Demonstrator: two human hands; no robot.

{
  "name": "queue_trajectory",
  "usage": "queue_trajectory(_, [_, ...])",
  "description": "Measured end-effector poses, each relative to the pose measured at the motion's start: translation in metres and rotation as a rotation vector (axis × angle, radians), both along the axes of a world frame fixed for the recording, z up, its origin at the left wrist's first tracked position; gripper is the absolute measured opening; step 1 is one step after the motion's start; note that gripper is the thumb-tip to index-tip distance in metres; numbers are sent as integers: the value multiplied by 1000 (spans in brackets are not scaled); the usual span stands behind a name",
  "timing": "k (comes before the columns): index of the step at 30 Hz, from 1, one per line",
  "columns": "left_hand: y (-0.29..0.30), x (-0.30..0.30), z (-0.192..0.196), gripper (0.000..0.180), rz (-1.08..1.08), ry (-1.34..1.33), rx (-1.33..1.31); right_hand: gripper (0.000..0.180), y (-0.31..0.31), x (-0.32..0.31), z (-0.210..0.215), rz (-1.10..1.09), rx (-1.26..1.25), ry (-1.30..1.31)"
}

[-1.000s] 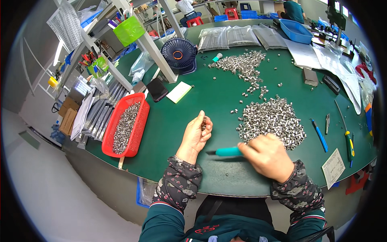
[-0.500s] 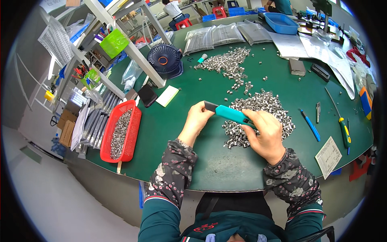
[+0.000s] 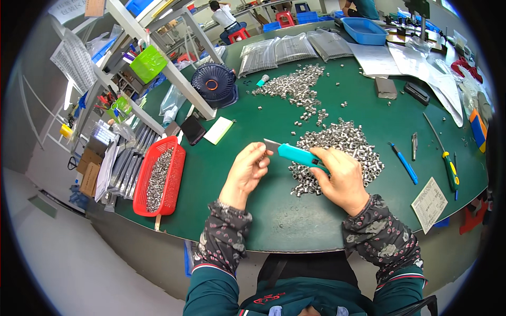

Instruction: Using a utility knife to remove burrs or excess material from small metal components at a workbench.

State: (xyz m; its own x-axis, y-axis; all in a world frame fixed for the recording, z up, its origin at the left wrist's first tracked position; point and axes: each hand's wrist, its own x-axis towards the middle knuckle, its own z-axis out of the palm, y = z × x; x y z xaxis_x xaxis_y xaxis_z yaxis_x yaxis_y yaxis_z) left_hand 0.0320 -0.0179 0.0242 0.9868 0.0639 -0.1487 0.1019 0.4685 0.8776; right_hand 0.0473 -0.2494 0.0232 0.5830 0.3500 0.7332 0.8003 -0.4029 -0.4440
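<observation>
My right hand (image 3: 341, 176) is closed round a turquoise utility knife (image 3: 299, 155), its grey blade (image 3: 272, 144) out and pointing left. By the blade's tip is my left hand (image 3: 244, 171), palm turned partly inward and fingers curled, with thumb and forefinger pinched together. Whatever is between those fingertips, if anything, is too small to make out. Below and behind the knife spreads a heap of small shiny metal rings (image 3: 345, 138), partly hidden by my right hand.
A red basket (image 3: 175, 176) of small metal parts stands at the left. Farther back lie a second pile of parts (image 3: 295, 87), a fan (image 3: 213, 84) and plastic-bagged rods (image 3: 295, 48). To the right are a blue pen-like tool (image 3: 405, 164), a screwdriver (image 3: 451, 173) and a paper slip (image 3: 429, 204).
My left hand has drawn slightly left and down and rolled so more of its palm and curled fingers show. The knife and right hand have shifted a little left.
</observation>
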Motion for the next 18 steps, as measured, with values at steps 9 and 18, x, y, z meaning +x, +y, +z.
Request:
queue_trajectory(9, [24, -19, -25, 9, -69, -145, -237, 29, 2, -6, -6, 216, -70, 304])
queue_trajectory(18, [22, -18, -26, 8, -98, -131, -280, 28, 6, -8, -7, 264, -145, 359])
